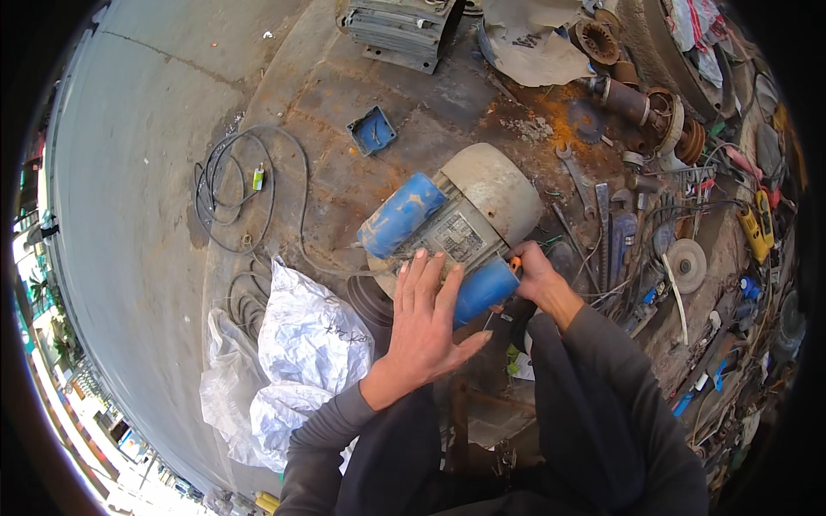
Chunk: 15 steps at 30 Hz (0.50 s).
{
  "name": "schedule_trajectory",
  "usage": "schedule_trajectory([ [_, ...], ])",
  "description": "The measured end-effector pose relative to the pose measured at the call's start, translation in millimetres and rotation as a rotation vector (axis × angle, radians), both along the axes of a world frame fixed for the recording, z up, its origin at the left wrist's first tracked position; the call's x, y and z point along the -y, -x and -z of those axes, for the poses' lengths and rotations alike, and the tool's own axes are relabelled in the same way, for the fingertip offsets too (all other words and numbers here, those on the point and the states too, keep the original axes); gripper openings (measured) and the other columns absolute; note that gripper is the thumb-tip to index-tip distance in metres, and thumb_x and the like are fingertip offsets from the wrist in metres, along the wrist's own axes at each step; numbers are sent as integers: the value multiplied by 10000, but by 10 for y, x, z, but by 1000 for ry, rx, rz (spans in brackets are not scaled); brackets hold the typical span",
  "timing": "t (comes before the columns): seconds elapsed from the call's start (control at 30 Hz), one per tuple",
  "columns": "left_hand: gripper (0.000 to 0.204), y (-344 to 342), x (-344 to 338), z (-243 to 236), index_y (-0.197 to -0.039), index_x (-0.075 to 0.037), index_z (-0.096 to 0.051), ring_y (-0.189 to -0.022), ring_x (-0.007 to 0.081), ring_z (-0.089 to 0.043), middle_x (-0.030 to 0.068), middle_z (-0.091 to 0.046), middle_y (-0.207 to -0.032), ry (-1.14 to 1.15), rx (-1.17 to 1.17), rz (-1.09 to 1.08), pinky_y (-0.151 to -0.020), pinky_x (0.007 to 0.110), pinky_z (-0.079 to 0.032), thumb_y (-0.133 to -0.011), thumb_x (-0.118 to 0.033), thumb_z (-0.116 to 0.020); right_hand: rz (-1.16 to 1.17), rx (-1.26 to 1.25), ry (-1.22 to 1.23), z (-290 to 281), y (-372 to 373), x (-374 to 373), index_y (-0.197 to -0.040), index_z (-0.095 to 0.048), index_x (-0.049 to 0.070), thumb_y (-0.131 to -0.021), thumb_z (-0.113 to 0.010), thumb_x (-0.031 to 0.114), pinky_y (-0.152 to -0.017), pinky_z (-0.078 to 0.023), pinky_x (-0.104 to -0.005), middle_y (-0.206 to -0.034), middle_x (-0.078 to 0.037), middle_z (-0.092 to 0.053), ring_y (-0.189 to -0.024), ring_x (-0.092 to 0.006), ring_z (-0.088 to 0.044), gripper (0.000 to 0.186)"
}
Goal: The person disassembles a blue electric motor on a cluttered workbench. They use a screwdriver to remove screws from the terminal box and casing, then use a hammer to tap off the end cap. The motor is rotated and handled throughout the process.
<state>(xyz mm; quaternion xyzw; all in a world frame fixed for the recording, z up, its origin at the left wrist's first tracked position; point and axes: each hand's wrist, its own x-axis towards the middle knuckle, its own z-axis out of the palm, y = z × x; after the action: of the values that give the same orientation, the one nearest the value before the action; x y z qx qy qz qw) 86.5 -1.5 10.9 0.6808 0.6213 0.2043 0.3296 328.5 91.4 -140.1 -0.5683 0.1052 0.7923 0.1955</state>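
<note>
A grey electric motor (465,219) with two blue cylinders, an upper one (400,215) and a lower one (482,292), sits on the stained ground in front of me. My left hand (422,331) has its fingers stretched out, their tips on the motor's body beside the lower cylinder. My right hand (542,284) is closed round an orange-handled tool (515,263) at the right end of that cylinder; the rest of the tool is hidden. A blue square box cover (372,130) lies above and left of the motor, and a grey cable runs toward the motor's left side.
Coiled cable (219,198) and crumpled white sacks (305,344) lie at the left. Wrenches (575,176), rusty motor parts (624,103), a yellow meter (753,228) and heaped scrap fill the right. A finned housing (400,30) stands at the top.
</note>
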Motion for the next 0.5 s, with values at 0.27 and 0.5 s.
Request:
schedule_trajectory([
  [0.27, 962, -227, -132, 185, -1566, -40, -571, -1634, 478, -303, 235, -451, -1682, -95, -320, 18, -1330, 665, -123, -735, -381, -916, -24, 62, -26, -230, 178, -24, -1039, -676, -1, -886, -525, -3, -853, -594, -476, -985, -136, -676, -901, -274, -671, 215],
  [0.5, 935, 356, -520, -224, -1519, -47, -604, -1603, 448, -386, 203, -570, -1597, -48, -259, 60, -1343, 662, -175, -664, -293, -891, -71, -165, -160, -663, 272, 5, -1286, -592, -3, -841, -528, -85, -723, -557, -443, -932, -109, -616, -712, -230, -605, 456],
])
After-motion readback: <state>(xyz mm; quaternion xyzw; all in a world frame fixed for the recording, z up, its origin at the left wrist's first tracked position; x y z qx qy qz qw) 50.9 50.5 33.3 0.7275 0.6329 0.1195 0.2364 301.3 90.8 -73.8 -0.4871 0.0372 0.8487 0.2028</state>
